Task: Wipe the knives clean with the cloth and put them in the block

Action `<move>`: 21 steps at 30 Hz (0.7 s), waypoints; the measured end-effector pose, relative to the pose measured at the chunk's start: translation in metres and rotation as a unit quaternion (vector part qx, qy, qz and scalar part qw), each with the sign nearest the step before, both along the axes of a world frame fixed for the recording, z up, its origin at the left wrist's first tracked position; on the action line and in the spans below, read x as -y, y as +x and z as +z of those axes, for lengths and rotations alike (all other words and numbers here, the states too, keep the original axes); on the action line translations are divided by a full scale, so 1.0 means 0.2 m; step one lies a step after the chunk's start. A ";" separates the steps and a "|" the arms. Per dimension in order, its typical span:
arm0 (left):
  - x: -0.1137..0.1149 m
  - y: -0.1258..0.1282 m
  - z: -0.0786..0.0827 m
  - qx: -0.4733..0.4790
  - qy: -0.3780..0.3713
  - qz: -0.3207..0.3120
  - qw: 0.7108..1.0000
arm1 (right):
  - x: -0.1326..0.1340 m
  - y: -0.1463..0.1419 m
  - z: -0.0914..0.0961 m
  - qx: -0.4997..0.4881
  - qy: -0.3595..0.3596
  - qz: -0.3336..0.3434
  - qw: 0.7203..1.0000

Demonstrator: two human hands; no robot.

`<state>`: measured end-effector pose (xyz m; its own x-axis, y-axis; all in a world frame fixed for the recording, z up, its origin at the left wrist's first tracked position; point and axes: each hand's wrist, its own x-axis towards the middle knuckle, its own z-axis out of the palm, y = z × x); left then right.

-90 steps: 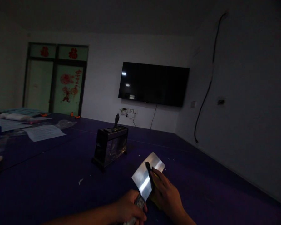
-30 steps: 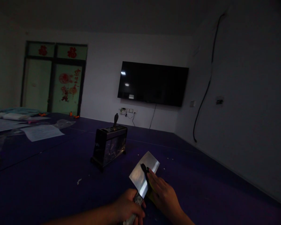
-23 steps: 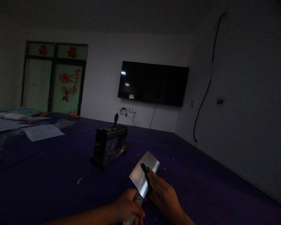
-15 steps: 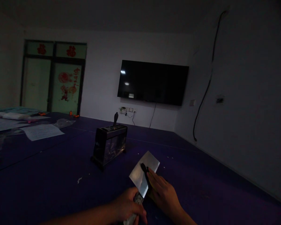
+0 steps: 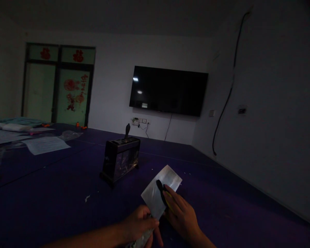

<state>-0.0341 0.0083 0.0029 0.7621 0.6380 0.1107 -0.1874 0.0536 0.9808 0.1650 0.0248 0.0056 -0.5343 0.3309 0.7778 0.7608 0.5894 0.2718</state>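
Note:
My left hand [image 5: 142,225] is wrapped round the handle of a cleaver [image 5: 155,193], whose broad shiny blade tilts up and away from me over the table. Pressed to the right part of the blade is a soft-looking black and yellow pad [image 5: 160,188], gripped in my right hand [image 5: 182,213]; its exact kind is hard to make out in the dim light. Beyond the blade, to the left, stands a dark knife block [image 5: 122,160] with clear-looking sides. One black handle [image 5: 127,131] sticks up from its top.
The purple table [image 5: 54,210] carries small white scraps [image 5: 87,198]. Printed sheets [image 5: 46,145], a clear plastic bag [image 5: 70,135] and folded cloths [image 5: 23,121] lie at the far left. A television [image 5: 169,91] hangs on the far wall; a black cable [image 5: 231,88] runs down the right wall.
The cleaver has turned slightly, its blade facing me more broadly and its far corner shifted right. My right hand with the pad has moved a little right; the knife block stays in place.

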 end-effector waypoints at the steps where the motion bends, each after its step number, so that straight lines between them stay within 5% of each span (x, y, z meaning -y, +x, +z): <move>1: 0.00 0.00 0.00 0.010 -0.005 -0.007 1.000 | 0.00 0.00 0.00 0.006 0.000 0.000 1.000; 8: -0.06 -0.01 -0.03 0.020 -0.039 -0.057 0.997 | 0.01 -0.02 0.01 0.014 0.000 -0.003 1.000; 21: -0.05 0.00 -0.01 -0.024 -0.076 0.021 0.997 | 0.02 -0.03 0.04 0.031 -0.010 0.005 0.999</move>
<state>-0.0341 0.0176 0.0016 0.7363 0.6761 -0.0259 -0.1448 0.1949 0.9701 0.1583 0.0206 0.0135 -0.5853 0.3404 0.7359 0.7361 0.6035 0.3063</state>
